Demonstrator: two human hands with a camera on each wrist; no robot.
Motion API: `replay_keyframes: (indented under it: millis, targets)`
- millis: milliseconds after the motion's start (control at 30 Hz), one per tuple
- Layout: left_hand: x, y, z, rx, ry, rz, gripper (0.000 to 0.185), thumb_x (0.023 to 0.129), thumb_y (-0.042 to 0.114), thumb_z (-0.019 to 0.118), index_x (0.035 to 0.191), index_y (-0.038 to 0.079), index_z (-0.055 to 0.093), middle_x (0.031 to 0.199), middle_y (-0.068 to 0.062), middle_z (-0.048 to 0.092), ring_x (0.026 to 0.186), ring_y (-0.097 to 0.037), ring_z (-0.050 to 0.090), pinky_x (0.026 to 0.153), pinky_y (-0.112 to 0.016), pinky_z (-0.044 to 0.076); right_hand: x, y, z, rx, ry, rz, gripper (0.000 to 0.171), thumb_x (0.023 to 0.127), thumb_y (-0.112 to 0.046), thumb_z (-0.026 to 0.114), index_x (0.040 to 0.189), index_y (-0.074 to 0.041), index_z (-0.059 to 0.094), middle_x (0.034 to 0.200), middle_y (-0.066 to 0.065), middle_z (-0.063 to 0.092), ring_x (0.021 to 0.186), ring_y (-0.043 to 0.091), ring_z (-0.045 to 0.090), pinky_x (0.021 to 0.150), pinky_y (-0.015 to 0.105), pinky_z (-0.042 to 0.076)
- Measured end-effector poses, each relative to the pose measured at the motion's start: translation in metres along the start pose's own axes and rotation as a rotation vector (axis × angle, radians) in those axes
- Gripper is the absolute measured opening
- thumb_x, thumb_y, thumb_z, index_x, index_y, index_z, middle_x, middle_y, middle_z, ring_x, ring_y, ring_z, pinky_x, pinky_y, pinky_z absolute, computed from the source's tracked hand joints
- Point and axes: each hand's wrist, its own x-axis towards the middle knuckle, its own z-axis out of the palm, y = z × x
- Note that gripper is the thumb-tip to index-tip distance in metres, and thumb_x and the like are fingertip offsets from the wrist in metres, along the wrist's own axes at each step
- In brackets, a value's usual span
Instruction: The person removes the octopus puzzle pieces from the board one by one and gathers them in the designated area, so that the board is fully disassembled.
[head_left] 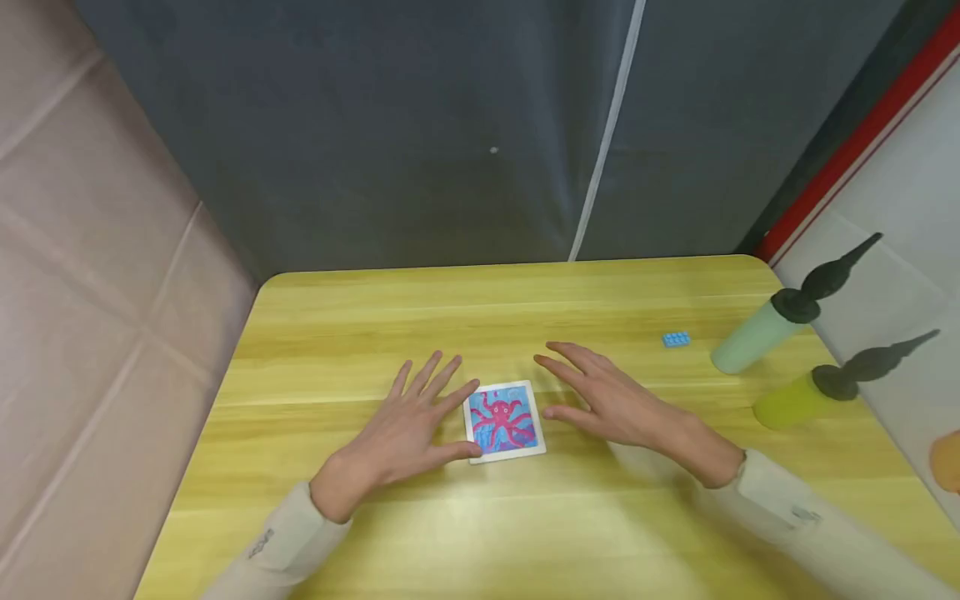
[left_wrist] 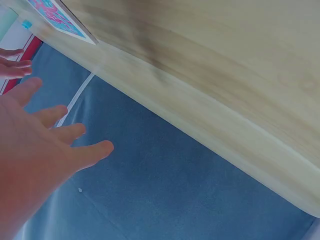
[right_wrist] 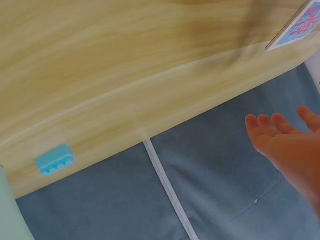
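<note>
A square picture card point(head_left: 504, 419) with a white border lies on the wooden table, showing a pink octopus on blue. My left hand point(head_left: 408, 433) is at the card's left side with its fingers spread. In the head view its thumb and index finger overlap the card's left edge; whether they touch it, I cannot tell. To the right of the card my right hand point(head_left: 611, 400) hovers with fingers extended, holding nothing. The left wrist view shows the left hand point(left_wrist: 37, 145) spread, with the card point(left_wrist: 62, 20) at the top left.
A small blue toy brick point(head_left: 676, 339) lies at the right rear of the table point(head_left: 360, 308). Two bottles with dark spouts, one pale green point(head_left: 756, 337) and one yellow-green point(head_left: 795, 402), are at the right edge. A dark curtain point(head_left: 375, 142) hangs behind.
</note>
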Motion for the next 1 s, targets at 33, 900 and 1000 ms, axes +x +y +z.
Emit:
replay_keyframes:
  millis: [33,900,1000]
  targets:
    - [0.0,0.001,0.0,-0.006,-0.003,-0.001,0.088,0.091,0.082,0.046,0.161,0.029,0.037,0.175,-0.003,0.014,0.163,-0.035,0.009,0.129,-0.063,0.007,0.0,0.0,0.001,0.004,-0.003,0.007,0.077,0.096,-0.057,0.066,0.16,-0.022,0.04,0.165,0.011,0.037,0.15,0.035,0.039,0.117,0.061,0.04]
    - [0.002,0.03,0.017,-0.039,-0.15,-0.018,0.063,0.098,0.054,0.063,0.15,0.017,0.056,0.16,-0.029,0.04,0.148,-0.053,0.037,0.121,-0.064,0.032,0.018,-0.017,0.03,0.101,-0.036,0.093,0.058,0.098,-0.031,0.072,0.15,-0.012,0.053,0.135,0.007,0.061,0.112,0.02,0.064,0.098,0.038,0.058]
    - [0.002,0.033,0.018,-0.05,-0.161,-0.016,0.062,0.099,0.053,0.063,0.15,0.017,0.056,0.159,-0.031,0.039,0.148,-0.053,0.037,0.121,-0.065,0.033,0.022,-0.019,0.032,0.089,-0.037,0.098,0.056,0.098,-0.029,0.072,0.148,-0.012,0.055,0.128,0.007,0.063,0.095,0.014,0.06,0.085,0.028,0.059]
